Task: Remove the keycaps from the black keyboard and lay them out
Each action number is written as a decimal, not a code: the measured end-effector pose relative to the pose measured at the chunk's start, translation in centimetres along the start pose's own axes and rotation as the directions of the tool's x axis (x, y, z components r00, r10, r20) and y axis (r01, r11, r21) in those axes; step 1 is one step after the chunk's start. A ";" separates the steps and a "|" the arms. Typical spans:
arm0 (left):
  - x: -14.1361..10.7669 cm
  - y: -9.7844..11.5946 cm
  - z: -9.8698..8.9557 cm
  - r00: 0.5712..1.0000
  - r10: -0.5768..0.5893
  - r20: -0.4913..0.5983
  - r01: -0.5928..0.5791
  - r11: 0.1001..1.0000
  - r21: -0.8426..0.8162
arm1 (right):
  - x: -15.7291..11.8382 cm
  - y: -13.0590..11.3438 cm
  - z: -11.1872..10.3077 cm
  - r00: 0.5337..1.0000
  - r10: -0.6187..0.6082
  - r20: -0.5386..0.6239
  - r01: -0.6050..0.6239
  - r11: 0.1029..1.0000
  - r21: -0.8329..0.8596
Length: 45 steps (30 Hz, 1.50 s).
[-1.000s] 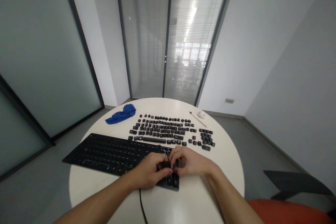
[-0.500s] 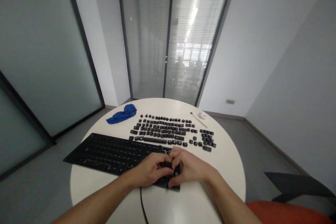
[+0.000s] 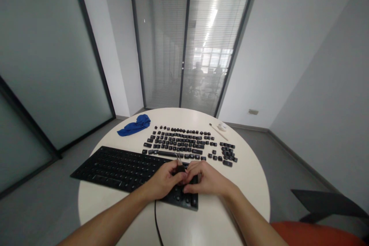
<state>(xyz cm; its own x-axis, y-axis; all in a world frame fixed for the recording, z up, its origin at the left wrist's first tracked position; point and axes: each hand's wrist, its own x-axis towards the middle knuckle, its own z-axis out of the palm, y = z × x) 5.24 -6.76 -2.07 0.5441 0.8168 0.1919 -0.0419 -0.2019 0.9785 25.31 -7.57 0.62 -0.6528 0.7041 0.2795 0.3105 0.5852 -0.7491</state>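
Between the thumb and fingers of my left hand [image 3: 165,181] is a keycap puller [image 3: 180,168] with a dark handle. Its thin wire prongs point up and away from me. My right hand [image 3: 206,178] is closed beside it, fingertips meeting the left hand's; whatever they pinch is hidden. Both hands are over the right end of a black keyboard [image 3: 115,167], whose keycaps are off across most of its visible part. Beyond the hands, removed black keycaps [image 3: 178,142] lie in keyboard-like rows, with a long spacebar [image 3: 170,154] in front.
A crumpled blue cloth [image 3: 135,125] rests at the table's back left. At the back right lie a slim brush [image 3: 218,132] and a small white item [image 3: 222,126]. A black cable [image 3: 157,223] runs toward me over the round white table [image 3: 190,226]. An orange chair [image 3: 311,232] stands at right.
The puller has tilted and come up slightly in my left hand, its wires now pointing farther away. My right fingers have moved up and left, uncovering more of the keyboard's near right corner.
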 end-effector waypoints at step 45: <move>0.8 0.5 0.0 0.919 0.043 -0.392 0.015 0.990 0.144 | 0.3 0.2 0.7 0.990 0.066 -0.128 -0.099 0.958 -0.271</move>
<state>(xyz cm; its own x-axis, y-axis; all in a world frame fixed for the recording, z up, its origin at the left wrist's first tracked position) 5.60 -6.23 -1.44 0.1696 0.9539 0.2477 0.0872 -0.2649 0.9603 24.70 -7.53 0.12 -0.5370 0.7870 0.3038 0.5490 0.5994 -0.5825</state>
